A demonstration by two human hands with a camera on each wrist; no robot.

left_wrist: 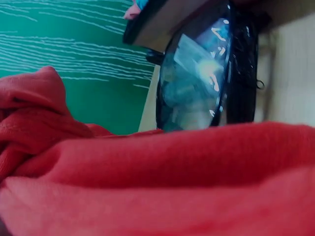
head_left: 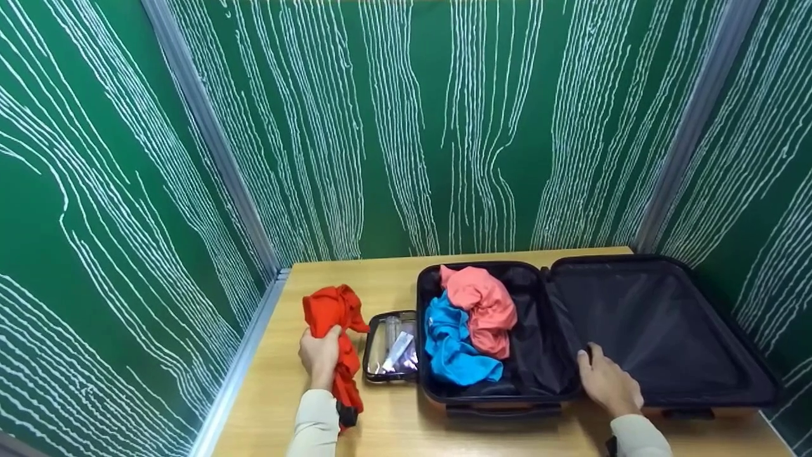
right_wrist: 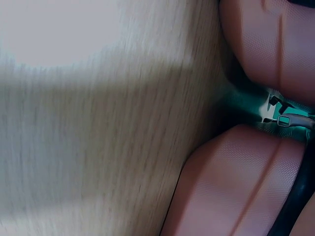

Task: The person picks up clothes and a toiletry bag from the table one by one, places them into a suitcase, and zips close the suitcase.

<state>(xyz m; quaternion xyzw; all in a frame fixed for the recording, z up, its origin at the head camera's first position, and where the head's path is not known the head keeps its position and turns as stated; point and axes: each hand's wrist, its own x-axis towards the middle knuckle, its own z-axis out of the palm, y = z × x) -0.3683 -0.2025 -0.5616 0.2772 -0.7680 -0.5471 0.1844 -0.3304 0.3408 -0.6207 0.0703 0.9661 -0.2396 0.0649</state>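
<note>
My left hand (head_left: 320,355) grips a crumpled red garment (head_left: 333,304) above the table, left of a small clear-windowed toiletry bag (head_left: 374,346). In the left wrist view, folds of the red garment (left_wrist: 162,162) hide the hand. An open suitcase (head_left: 533,374) holds a blue garment (head_left: 457,355) and a pink garment (head_left: 485,304) side by side in its left shell. At the near end of the hinge side, my right hand (head_left: 612,384) holds the rim of the suitcase lid (head_left: 666,330), thumb and finger on either side.
The toiletry bag, with small tubes inside, lies against the suitcase's left side. The orange-brown shells (right_wrist: 246,172) rest on the wooden table (head_left: 273,393). Green panels (head_left: 406,158) with white lines enclose the table at the back and sides.
</note>
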